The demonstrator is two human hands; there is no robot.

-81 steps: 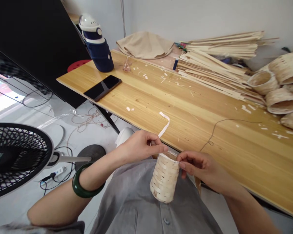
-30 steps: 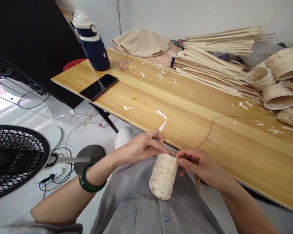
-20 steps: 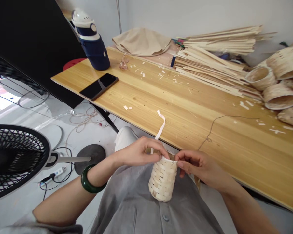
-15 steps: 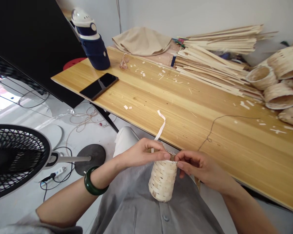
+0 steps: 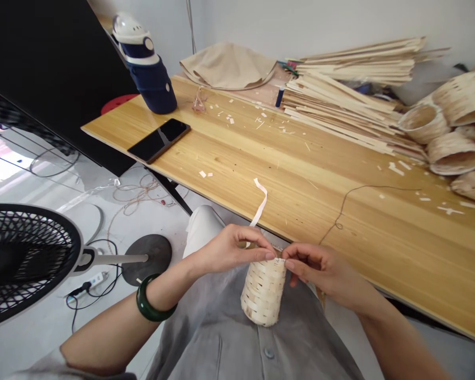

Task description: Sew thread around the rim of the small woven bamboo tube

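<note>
A small woven basket point(image 5: 263, 293) of pale wood strips rests in my lap against the grey shirt, its rim towards the table. My left hand point(image 5: 241, 248) pinches the rim from the left, thumb outside and fingers over the edge. At the rim's right side, my right hand point(image 5: 311, 266) has its thumb and fingertips closed on the edge; whether a needle is between them cannot be made out. A white ribbon strip point(image 5: 261, 203) runs from the rim onto the table. Dark thread point(image 5: 340, 219) trails from near my right hand across the tabletop.
On the wooden table point(image 5: 229, 153) lie a phone point(image 5: 160, 140), a blue bottle point(image 5: 152, 79), stacked wood strips point(image 5: 340, 111), a thread spool point(image 5: 279, 96) and scraps. Several woven baskets point(image 5: 455, 153) are piled at right. A fan point(image 5: 27, 264) stands on the left.
My left fingertips have shifted slightly right along the rim, closer to my right hand. The view has moved a little; the basket stays in my lap.
</note>
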